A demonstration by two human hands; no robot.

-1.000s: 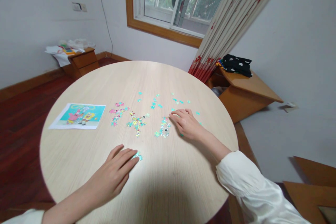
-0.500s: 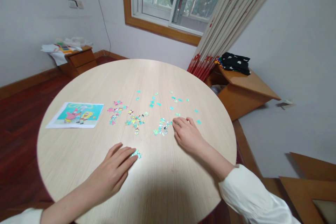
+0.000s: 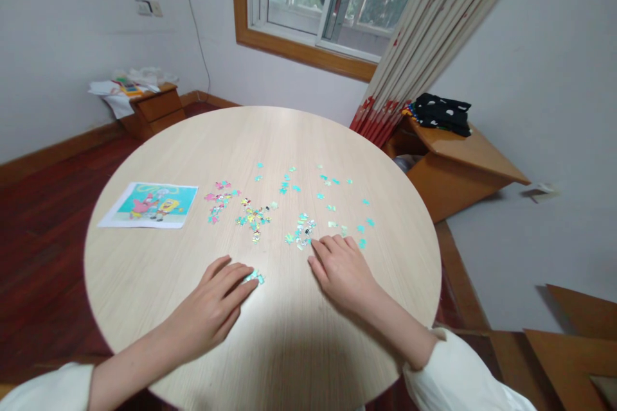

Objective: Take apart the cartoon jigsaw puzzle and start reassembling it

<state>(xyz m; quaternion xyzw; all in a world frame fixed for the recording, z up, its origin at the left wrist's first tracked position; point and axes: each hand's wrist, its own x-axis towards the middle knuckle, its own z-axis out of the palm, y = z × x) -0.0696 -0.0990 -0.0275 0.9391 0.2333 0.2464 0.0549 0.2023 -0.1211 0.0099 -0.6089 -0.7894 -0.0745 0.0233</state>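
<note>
My left hand [image 3: 211, 300] rests near the table's front with its fingertips holding a small cluster of teal puzzle pieces [image 3: 255, 277], partly hidden by the fingers. My right hand [image 3: 344, 273] lies on the table at the right, fingers slightly curled and thumb apart. Its index fingertip is at a teal piece on the lower right edge of a pale puzzle pile [image 3: 303, 228]. Left of that pile lie a yellow and teal group of pieces [image 3: 253, 217] and a pink group [image 3: 219, 199].
Loose teal pieces [image 3: 321, 196] are scattered at the back and right of the round table [image 3: 202, 135]. A printed cartoon picture [image 3: 152, 205] lies on the left. Beyond the table are a low wooden cabinet [image 3: 159, 109], a curtain [image 3: 424, 38] and a tilted wooden cabinet [image 3: 463, 167].
My right hand has moved toward me and slightly left, uncovering several pieces beyond and beside it. My left hand stays at its cluster. The whole view has shifted slightly.
</note>
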